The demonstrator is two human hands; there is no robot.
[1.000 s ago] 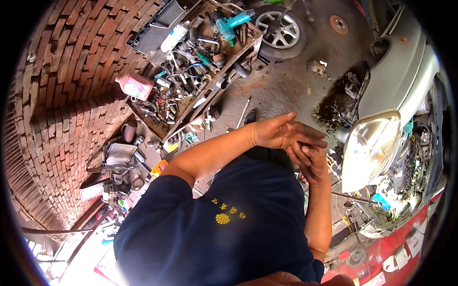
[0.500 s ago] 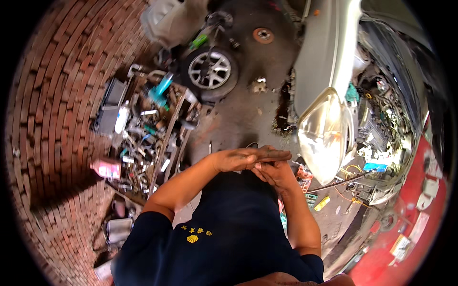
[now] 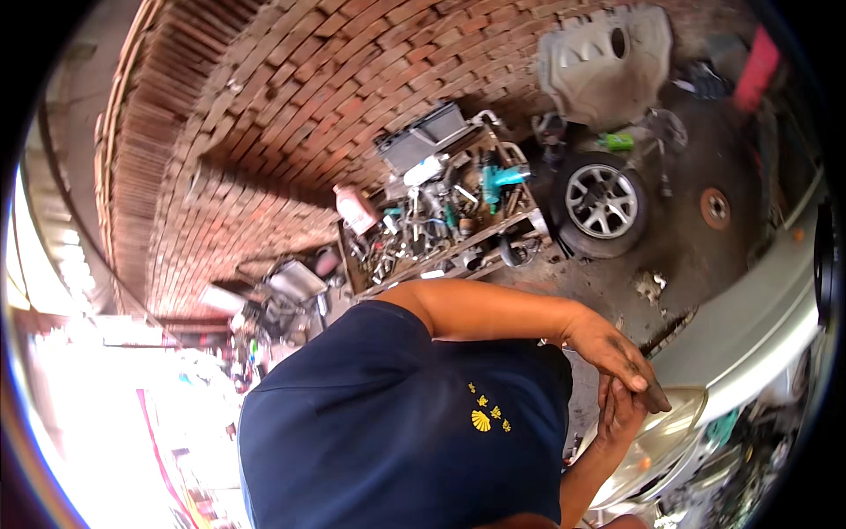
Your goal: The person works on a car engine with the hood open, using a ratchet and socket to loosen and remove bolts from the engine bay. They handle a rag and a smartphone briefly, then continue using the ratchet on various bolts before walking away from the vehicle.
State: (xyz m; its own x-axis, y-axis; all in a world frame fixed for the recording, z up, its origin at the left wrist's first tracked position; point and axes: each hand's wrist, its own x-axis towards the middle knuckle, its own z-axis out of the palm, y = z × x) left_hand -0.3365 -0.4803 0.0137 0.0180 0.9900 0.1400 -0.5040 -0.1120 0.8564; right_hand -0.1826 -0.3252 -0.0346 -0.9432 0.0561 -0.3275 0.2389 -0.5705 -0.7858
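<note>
My left hand (image 3: pixel 614 354) and my right hand (image 3: pixel 622 414) meet in front of my body, the left lying over the right. Dark grime covers the fingers of the left hand, which are stretched out; its fingertips bend slightly downward. Below it, the right hand points upward with its fingers extended against the left one. No object shows in either hand, though the space between the palms is hidden. Just behind the hands is a clear car headlight (image 3: pixel 686 414), next to the silver car's fender (image 3: pixel 731 348).
A tool table (image 3: pixel 529 220) bears loose tools, a teal power tool (image 3: pixel 493 181) and a pink jug (image 3: pixel 355 210). A car battery (image 3: pixel 423 139) sits by the brick wall (image 3: pixel 291 123). On the floor lie a wheel (image 3: pixel 602 212), a brake disc (image 3: pixel 715 209) and a grey plastic cover (image 3: pixel 599 75).
The whole view has swung left, so more brick wall and a bright opening show. My hands stay together but now appear farther right, with the left fingers tipped more downward.
</note>
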